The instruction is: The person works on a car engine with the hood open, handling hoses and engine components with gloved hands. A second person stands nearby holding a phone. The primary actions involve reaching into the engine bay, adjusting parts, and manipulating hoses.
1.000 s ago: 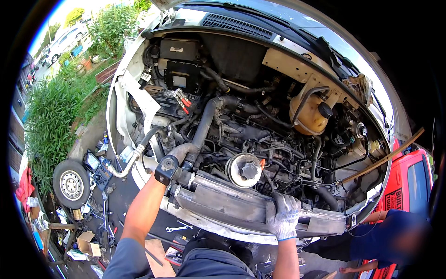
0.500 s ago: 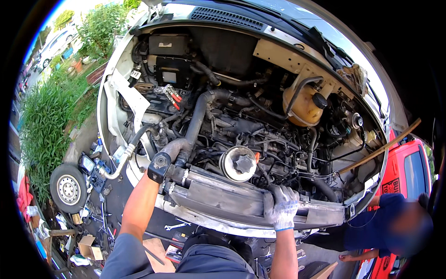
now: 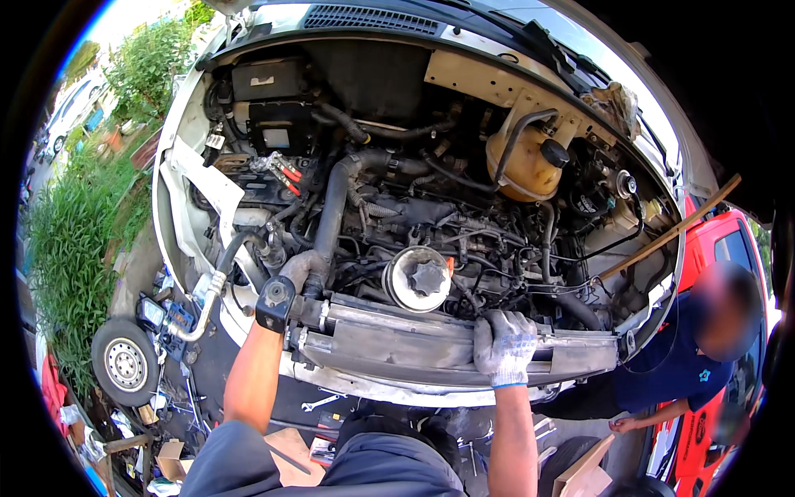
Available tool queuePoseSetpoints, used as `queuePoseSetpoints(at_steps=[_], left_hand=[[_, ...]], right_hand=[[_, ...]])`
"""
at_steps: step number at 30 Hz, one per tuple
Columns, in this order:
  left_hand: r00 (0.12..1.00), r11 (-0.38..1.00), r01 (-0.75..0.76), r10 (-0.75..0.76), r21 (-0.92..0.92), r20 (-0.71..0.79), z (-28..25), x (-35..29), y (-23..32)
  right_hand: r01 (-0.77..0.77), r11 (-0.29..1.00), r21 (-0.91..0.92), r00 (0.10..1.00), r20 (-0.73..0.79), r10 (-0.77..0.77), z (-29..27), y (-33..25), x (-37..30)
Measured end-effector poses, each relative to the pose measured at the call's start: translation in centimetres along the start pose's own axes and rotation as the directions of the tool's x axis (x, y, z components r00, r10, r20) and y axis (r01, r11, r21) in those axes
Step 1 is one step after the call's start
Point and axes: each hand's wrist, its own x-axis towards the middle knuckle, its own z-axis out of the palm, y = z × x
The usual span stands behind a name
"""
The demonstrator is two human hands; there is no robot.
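My right hand (image 3: 505, 344), in a whitish knit glove with grey stains, rests on the top edge of the radiator (image 3: 397, 344), its fingers curled over the engine side. My left forearm (image 3: 251, 377) reaches up to the radiator's left end. There a black bracket with a round rubber mount (image 3: 275, 300) covers the left hand, so its fingers are hidden. Beside that bracket, a thick grey hose (image 3: 335, 207) bends down to the radiator. A round whitish cap with a dark star-shaped knob (image 3: 424, 280) sits behind the radiator's middle.
A yellowed coolant tank (image 3: 522, 170) stands at the back right of the engine bay. A wooden stick (image 3: 675, 225) slants over its right side. Another person (image 3: 671, 364) is at the right, beside a red vehicle. A wheel (image 3: 126, 362) and scattered tools lie at the left.
The view has shifted slightly, moving the engine bay left and up. My right fingers look more curled over the radiator. The other person at the right has moved closer and changed posture.
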Motion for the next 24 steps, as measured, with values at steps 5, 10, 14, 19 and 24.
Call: queuePoseSetpoints(at_steps=[5, 10, 14, 19, 24], left_hand=[[0.996, 0.994, 0.094, -0.093, -0.052, 0.011, 1.3, -1.2, 2.2], [0.972, 0.990, 0.017, 0.017, -0.143, 0.234, 3.6, -1.6, 8.0], [0.998, 0.982, -0.030, 0.040, -0.184, 0.048, 5.0, -0.9, 7.2], [0.992, 0.971, 0.004, 0.026, -0.238, 0.124, 4.0, 0.3, 6.0], [0.989, 0.968, 0.003, 0.033, -0.249, 0.142, 4.1, 0.6, 5.3]], right_hand=[[-0.018, 1.000, -0.022, 1.000, -0.003, 0.017, -0.5, 0.0, -0.1], [0.034, 0.999, -0.018, 0.999, -0.041, -0.034, 0.0, 0.3, -0.1], [0.038, 0.999, -0.030, 0.999, -0.019, -0.039, 0.0, -0.7, 0.6], [0.209, 0.977, 0.029, 0.976, -0.076, -0.206, -2.8, -9.7, 0.9], [0.229, 0.973, -0.026, 0.963, -0.140, -0.231, 3.0, -15.0, -0.9]])
